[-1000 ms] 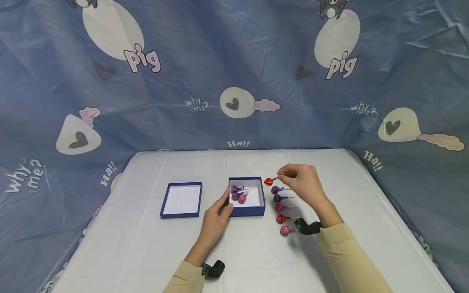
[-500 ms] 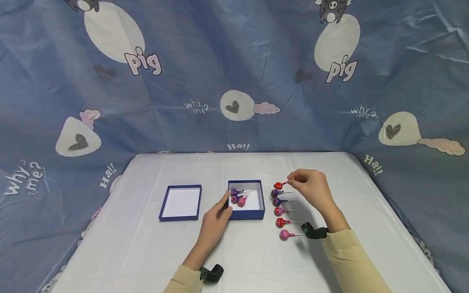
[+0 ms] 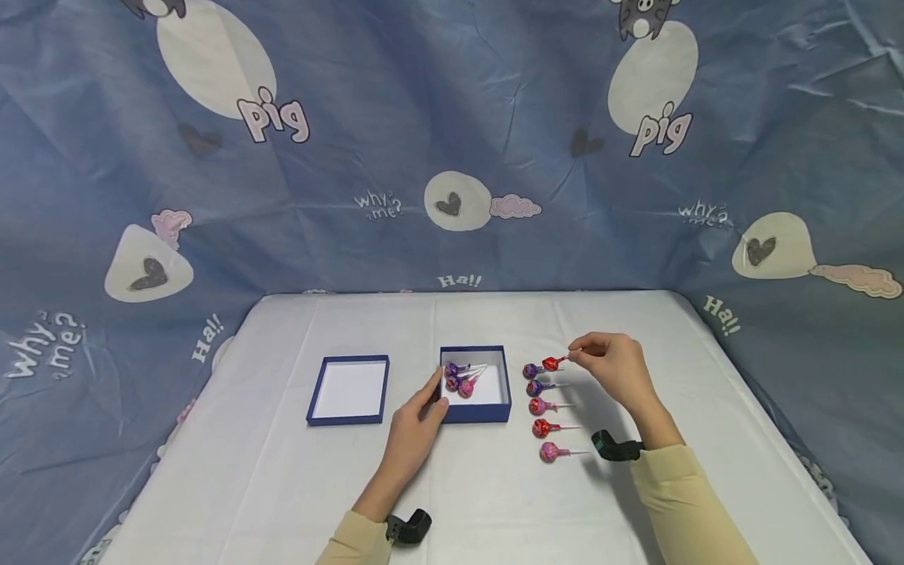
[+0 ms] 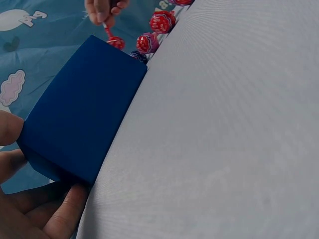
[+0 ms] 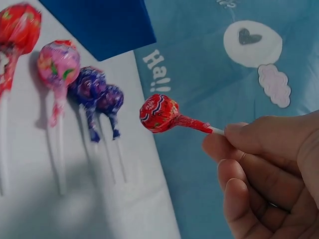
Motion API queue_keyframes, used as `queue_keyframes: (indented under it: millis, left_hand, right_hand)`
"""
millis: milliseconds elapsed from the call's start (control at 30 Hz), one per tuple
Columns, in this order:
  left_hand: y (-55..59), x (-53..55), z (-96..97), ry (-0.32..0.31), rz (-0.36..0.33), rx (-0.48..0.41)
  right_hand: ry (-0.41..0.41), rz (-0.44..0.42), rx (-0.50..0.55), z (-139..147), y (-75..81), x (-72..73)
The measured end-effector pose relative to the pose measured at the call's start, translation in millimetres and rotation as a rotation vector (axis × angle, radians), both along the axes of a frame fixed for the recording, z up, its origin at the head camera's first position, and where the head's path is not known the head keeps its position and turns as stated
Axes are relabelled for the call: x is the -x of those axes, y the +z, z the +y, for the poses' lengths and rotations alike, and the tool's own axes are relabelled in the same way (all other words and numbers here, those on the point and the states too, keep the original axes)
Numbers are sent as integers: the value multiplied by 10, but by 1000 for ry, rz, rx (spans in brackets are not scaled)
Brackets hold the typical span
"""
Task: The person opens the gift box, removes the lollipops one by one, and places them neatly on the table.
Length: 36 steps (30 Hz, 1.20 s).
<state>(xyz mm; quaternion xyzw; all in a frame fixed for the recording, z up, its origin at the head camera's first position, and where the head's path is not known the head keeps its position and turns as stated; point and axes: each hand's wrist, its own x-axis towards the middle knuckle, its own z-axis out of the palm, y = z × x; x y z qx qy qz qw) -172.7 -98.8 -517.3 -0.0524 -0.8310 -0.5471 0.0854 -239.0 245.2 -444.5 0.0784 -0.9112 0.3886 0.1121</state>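
My right hand [image 3: 613, 367] pinches the white stick of a red-wrapped lollipop [image 5: 158, 113] between thumb and index finger. In the head view its red head overlaps the stick side of a purple lollipop [image 3: 531, 370], the farthest of the row. An uncovered blue box [image 3: 476, 413] with a white inside stands left of that row. My left hand [image 3: 413, 431] holds the box by its left side, fingers along the wall and thumb at the near left corner. Inside the box, purple lollipops and a pink lollipop [image 3: 466, 388] lie bunched at the left.
Below the farthest purple one, the row continues with another purple lollipop [image 3: 534, 388], a pink one [image 3: 537, 406], a red one [image 3: 541, 428] and a nearest pink one [image 3: 548, 451], sticks rightward. A blue-edged lid [image 3: 348, 420] lies left on the white tabletop [image 3: 233, 471]. A printed blue curtain [image 3: 452, 94] hangs behind.
My right hand has carried the red lollipop rightward and slightly nearer, from beside the box to over the far end of the row. The left hand stays on the box.
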Motion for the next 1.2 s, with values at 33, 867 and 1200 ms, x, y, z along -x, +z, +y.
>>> queue_keyframes:
  millis: [33,867,1200]
  left_hand:
    - [-1,1,1,2,4,-1]
    - [1,22,25,-24,9,-13]
    - [-3,6,10,-7,11,3]
  right_hand:
    - [-2,-13,4,13,-13,2]
    - [-12,-169,9,288,-407,104]
    - [26,-175,-25,337,-569,151]
